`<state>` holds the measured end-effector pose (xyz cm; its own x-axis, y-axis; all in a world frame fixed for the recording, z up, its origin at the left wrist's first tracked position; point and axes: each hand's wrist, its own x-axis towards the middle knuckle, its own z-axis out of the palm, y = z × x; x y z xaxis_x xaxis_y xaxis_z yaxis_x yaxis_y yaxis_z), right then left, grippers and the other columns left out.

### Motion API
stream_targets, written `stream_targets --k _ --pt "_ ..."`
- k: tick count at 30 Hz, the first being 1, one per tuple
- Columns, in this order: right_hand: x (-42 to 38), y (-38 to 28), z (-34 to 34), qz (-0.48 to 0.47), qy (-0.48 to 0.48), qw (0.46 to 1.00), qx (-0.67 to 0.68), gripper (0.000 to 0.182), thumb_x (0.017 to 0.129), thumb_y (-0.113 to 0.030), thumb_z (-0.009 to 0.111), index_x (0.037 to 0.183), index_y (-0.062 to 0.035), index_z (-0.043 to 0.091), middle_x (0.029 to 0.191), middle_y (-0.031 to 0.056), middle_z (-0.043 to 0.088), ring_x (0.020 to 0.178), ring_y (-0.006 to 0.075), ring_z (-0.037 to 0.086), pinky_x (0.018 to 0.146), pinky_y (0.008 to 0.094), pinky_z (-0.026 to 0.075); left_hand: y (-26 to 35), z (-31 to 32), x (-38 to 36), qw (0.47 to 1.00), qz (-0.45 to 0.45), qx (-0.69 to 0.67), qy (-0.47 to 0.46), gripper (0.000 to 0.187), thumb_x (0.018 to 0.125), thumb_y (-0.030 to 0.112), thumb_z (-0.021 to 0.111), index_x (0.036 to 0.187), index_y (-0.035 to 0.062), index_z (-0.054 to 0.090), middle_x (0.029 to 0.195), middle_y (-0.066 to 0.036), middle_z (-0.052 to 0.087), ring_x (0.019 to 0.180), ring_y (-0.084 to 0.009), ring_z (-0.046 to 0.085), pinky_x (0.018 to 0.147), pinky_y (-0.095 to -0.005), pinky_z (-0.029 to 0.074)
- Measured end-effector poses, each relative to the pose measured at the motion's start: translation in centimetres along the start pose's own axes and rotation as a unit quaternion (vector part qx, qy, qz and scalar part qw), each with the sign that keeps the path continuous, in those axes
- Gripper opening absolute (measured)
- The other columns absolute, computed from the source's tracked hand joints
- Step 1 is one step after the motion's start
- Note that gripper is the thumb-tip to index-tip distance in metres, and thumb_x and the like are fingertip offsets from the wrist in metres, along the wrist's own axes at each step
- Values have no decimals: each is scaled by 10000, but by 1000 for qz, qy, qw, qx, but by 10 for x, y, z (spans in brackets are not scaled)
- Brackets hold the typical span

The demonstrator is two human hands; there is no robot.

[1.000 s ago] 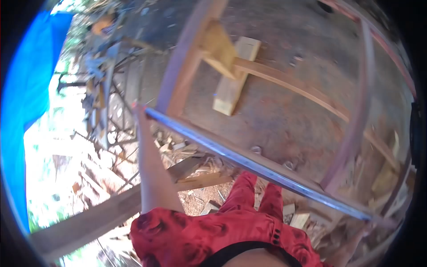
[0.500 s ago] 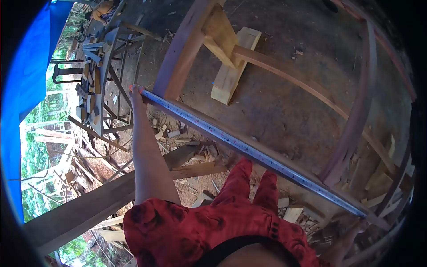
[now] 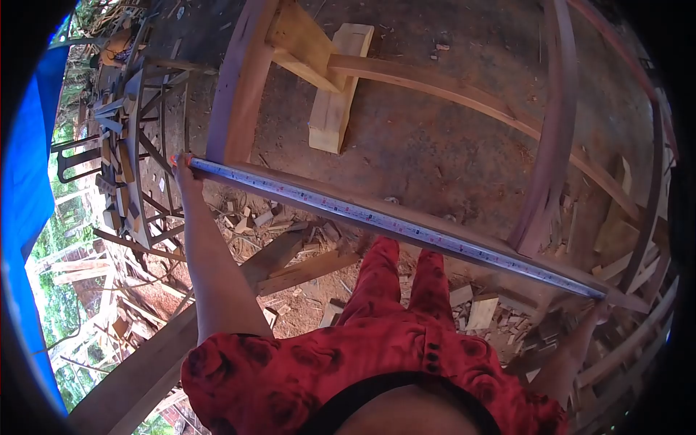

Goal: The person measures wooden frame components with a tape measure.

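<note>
Below tape measure [image 3: 391, 221], wood offcuts [image 3: 279, 217].

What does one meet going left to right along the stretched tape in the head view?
Left hand → tape measure laid along the wooden rail → right hand.

Daylight is falling evenly across the scene, tinted warm red-brown. Strongest brightness is showing at the left edge, where the foliage [image 3: 54, 239] is washing out. Fisheye distortion is bending straight timbers near the rim; black vignette is ringing the frame. Focus is holding sharp at centre, softening outward. Shadows are lying soft.
</note>
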<state>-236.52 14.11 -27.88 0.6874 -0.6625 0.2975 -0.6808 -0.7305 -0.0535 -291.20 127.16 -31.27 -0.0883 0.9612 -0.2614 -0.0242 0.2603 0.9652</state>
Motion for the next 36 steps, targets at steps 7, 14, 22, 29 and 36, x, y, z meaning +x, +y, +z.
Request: stream_targets --k 7,14,22,29,36 --pt "2 2 -4 17 -1 1000 15 430 727 -453 657 940 -79 682 893 101 677 803 265 636 745 378 492 1 2 -3 1000 -15 -8 0 364 827 286 627 1069 112 418 856 -73 559 725 -203 594 576 -353 521" --pt "3 6 1 26 -10 995 94 452 740 -453 670 966 -61 675 913 113 675 822 278 640 748 382 496 3 6 -10 1000 -15 -10 -2 359 808 289 648 1033 117 427 834 -64 558 695 -199 585 538 -360 509" --pt "-32 -28 -32 67 -41 992 101 416 778 -359 656 1044 -39 643 958 119 666 842 269 636 750 364 493 10 9 -21 1000 -16 14 -3 372 807 296 653 1058 136 430 816 -47 556 699 -199 585 556 -371 512" --pt "-18 -12 -23 -41 -52 996 67 406 792 -336 645 1062 -34 634 979 104 664 833 255 633 741 361 488 5 6 -18 999 -38 -7 6 400 798 290 672 1086 148 432 859 -43 565 740 -191 594 587 -375 518" --pt "-39 -14 -27 -45 -243 909 337 296 820 -179 622 975 73 611 882 93 621 806 171 558 750 317 448 16 3 -29 998 -33 -46 12 353 780 234 687 1027 145 450 767 -35 567 680 -175 589 523 -340 493"
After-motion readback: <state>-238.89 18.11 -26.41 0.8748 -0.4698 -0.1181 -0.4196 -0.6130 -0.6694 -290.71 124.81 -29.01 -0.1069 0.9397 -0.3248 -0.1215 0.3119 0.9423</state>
